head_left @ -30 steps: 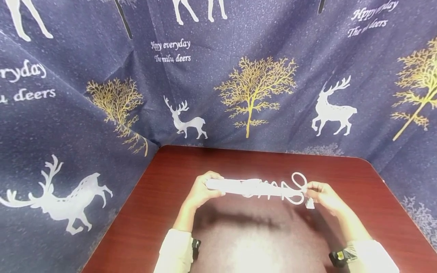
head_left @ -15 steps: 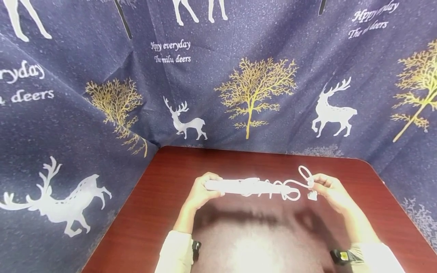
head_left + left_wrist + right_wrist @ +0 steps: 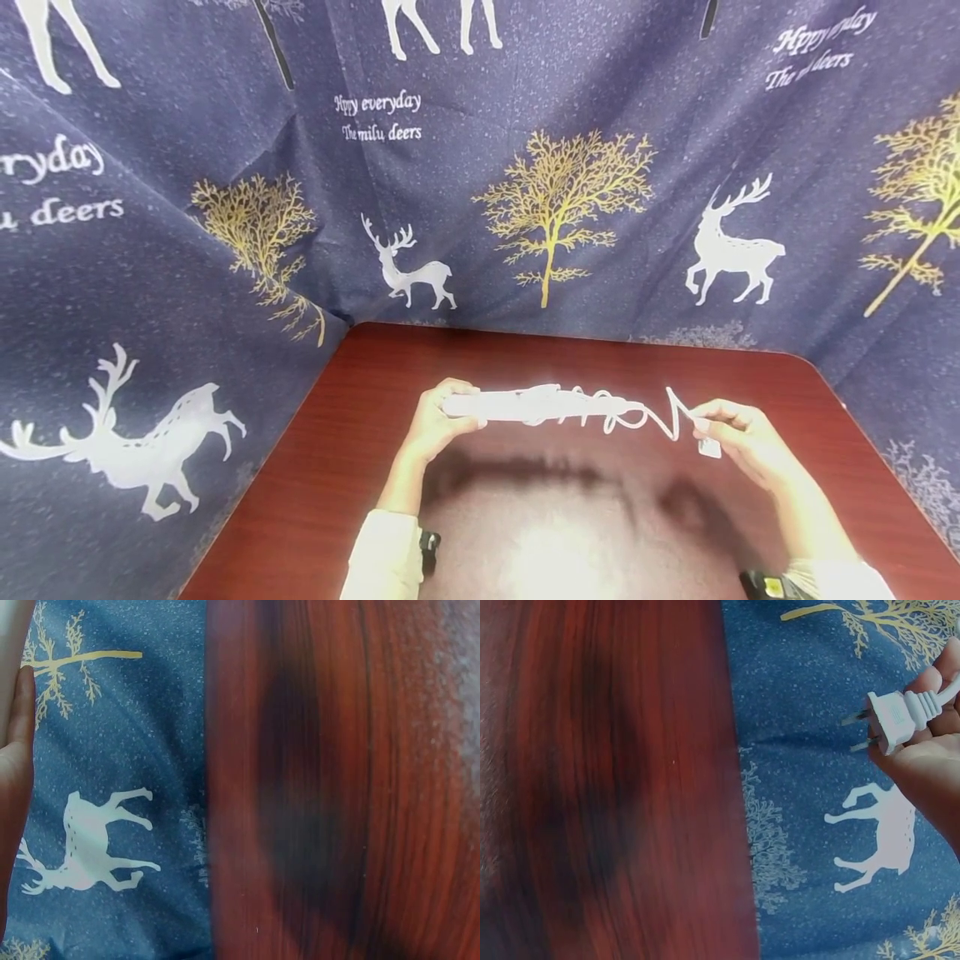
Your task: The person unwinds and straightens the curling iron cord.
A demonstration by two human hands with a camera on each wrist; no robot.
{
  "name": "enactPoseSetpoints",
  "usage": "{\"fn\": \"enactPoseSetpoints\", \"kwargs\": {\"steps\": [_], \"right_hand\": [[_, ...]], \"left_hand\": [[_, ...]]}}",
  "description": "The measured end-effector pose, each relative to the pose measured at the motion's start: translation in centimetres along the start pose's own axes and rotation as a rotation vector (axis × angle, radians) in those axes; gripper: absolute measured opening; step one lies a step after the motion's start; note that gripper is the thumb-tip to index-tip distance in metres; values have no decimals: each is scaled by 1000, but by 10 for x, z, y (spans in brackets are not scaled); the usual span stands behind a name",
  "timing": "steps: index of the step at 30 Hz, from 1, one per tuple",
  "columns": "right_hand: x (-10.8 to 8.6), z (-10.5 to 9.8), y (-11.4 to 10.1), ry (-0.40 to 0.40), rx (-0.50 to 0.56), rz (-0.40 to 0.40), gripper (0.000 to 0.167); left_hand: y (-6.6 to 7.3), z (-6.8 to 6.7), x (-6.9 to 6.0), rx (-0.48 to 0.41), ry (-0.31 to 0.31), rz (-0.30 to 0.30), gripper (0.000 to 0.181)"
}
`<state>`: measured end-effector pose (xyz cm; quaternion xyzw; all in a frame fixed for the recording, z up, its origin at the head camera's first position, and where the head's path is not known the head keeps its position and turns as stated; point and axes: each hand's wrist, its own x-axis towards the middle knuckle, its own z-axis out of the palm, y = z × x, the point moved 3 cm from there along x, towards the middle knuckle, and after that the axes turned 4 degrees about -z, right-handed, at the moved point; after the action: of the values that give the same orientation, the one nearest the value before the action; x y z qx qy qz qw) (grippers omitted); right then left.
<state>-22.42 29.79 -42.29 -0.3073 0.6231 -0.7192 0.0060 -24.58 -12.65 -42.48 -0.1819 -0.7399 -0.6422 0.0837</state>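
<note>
Grasping a long white bar in the left grip. Pinching cord in the right grip, with the plug just beside.

We see a white bar raised nearly level, its white cord looping above and below the bar's right half, then zigzagging rightward toward a two-prong plug.
</note>
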Motion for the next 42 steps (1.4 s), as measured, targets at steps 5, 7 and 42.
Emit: {"fn": "enactPoseSetpoints", "kwargs": {"steps": [5, 7, 42], "right_hand": [[-9, -3, -3, 33, -242, 57, 37], [-12, -4, -4, 44, -352, 81, 33], [-11, -15, 51, -11, -474, 323, 10]], "left_hand": [[0, -2, 0, -19, 20, 4, 38], [-1, -3, 0, -29, 28, 2, 38], [20, -10, 6, -62, 55, 43, 38]]}}
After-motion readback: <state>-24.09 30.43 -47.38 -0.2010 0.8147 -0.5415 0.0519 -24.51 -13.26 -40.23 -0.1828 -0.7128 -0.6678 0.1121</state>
